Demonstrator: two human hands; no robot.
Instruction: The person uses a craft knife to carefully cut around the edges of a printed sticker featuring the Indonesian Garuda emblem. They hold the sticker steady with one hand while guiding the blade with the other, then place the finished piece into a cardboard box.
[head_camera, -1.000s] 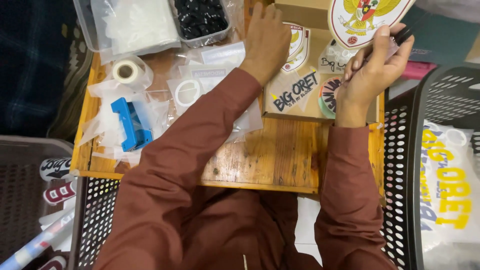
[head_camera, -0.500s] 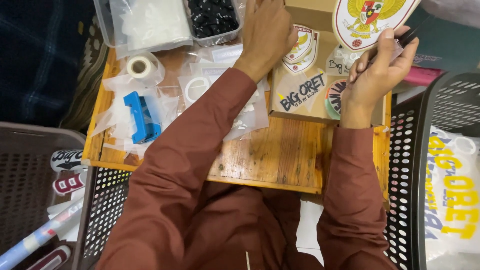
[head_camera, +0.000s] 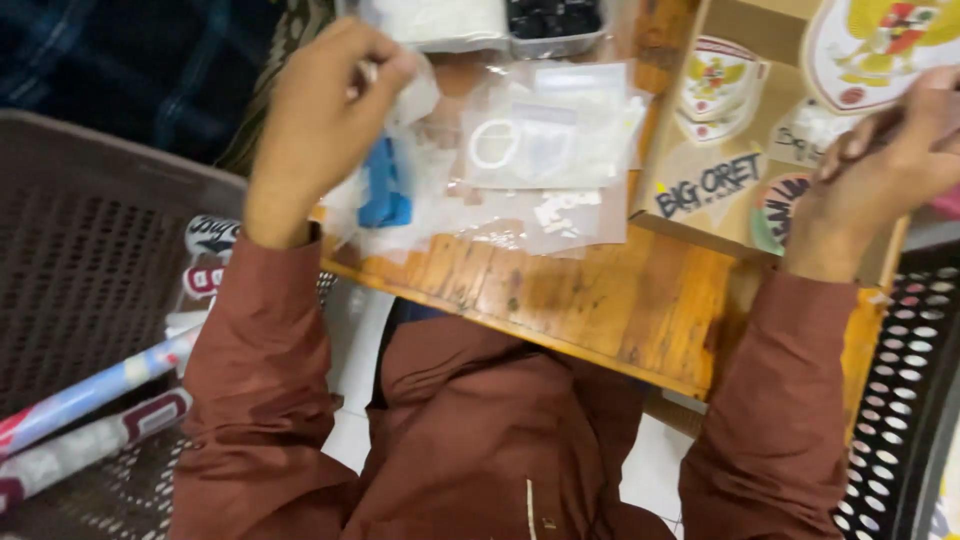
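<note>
My left hand (head_camera: 318, 120) hovers over the left end of a small wooden table (head_camera: 600, 300). Its fingers are pinched on a small white item (head_camera: 370, 72) that is mostly hidden. Just below it lie a blue plastic piece (head_camera: 385, 185) and clear plastic bags (head_camera: 570, 130), one holding a white ring (head_camera: 493, 143). My right hand (head_camera: 890, 165) rests on a cardboard box (head_camera: 690, 150) covered with stickers, fingers curled round a dark pen (head_camera: 848, 150) that is blurred.
Two clear trays stand at the table's far edge, one with white contents (head_camera: 440, 22) and one with black pieces (head_camera: 555, 18). A brown perforated basket (head_camera: 90, 250) with rolled paper tubes (head_camera: 90, 395) is at the left. A black perforated basket (head_camera: 910, 400) is at the right.
My left hand has left the cardboard box and moved left to the bags and the white item. The view has shifted left and closer. My right hand stays on the box.
</note>
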